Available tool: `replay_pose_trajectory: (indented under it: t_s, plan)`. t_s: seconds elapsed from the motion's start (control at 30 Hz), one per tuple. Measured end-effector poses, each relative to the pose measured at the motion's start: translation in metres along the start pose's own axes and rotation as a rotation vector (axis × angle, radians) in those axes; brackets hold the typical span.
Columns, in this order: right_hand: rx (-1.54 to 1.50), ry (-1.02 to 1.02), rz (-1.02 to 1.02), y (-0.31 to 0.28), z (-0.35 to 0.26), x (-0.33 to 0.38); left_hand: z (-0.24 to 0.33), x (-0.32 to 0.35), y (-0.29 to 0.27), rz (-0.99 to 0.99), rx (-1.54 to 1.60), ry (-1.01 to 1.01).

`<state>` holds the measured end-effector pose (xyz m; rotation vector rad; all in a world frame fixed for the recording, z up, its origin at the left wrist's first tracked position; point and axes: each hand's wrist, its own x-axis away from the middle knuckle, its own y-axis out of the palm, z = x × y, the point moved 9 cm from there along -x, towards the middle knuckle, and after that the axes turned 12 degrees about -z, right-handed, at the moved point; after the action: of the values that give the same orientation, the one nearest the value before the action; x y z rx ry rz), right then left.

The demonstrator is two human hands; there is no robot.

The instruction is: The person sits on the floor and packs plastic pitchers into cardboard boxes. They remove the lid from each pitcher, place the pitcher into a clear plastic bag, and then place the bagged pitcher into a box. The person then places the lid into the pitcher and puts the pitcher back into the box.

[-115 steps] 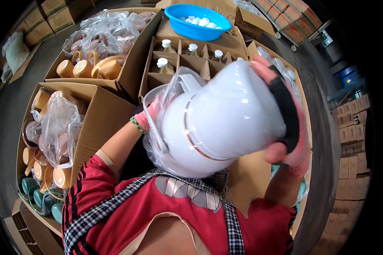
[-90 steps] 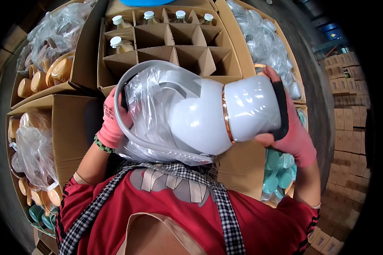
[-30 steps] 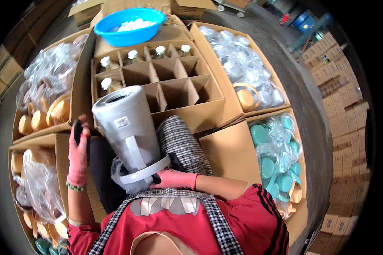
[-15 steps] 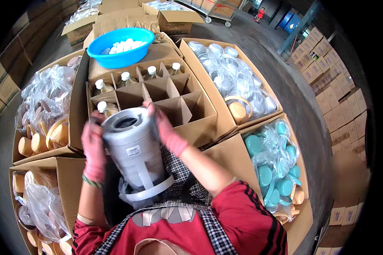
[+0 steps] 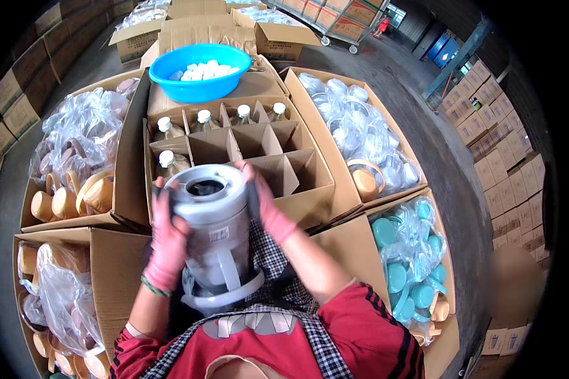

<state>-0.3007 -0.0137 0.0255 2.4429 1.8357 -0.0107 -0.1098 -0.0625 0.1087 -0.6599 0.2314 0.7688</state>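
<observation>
Both gloved hands, left (image 5: 169,243) and right (image 5: 267,205), clasp the upright grey jug (image 5: 214,230), divided bottle box (image 5: 246,148) at twelve o'clock.

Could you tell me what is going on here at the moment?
A person in pink gloves holds a white jug upright in a clear plastic bag against their lap, the left hand on one side and the right hand gripping the other near its open top. Right in front stands a divided carton: six cells hold capped bottles, the rest are empty. A blue bowl of small white pieces sits behind it, and boxes of bagged tan jugs and teal lids stand around.
</observation>
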Motion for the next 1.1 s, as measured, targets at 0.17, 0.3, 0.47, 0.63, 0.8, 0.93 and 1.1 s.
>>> replay_pose_trajectory:
  t_s: [0.17, 0.3, 0.47, 0.63, 0.8, 0.93, 1.1]
  plan:
    - [0.399, -0.325, 0.219, 0.027, -0.05, 0.032, -0.049, -0.012, -0.017, 0.104, 0.569, -0.222]
    - [0.39, 0.032, 0.289, -0.02, -0.034, 0.004, 0.043, -0.005, 0.023, -0.144, -0.281, 0.217]
    - [0.885, -0.563, 0.406, 0.055, -0.075, 0.035, -0.062, -0.023, -0.019, 0.185, 0.599, -0.27]
    - [0.26, 0.139, 0.35, -0.019, -0.004, 0.002, 0.014, -0.018, 0.012, -0.093, -0.033, 0.228]
    - [0.259, -0.218, 0.139, 0.019, -0.023, -0.008, -0.079, -0.029, 0.011, -0.052, 0.695, -0.349]
    - [0.187, 0.011, 0.319, -0.025, 0.0, -0.008, 0.002, -0.027, 0.005, 0.074, -0.08, 0.118]
    - [-0.042, -0.221, 0.197, 0.0, -0.041, -0.019, 0.043, -0.036, 0.011, -0.136, -0.292, 0.283]
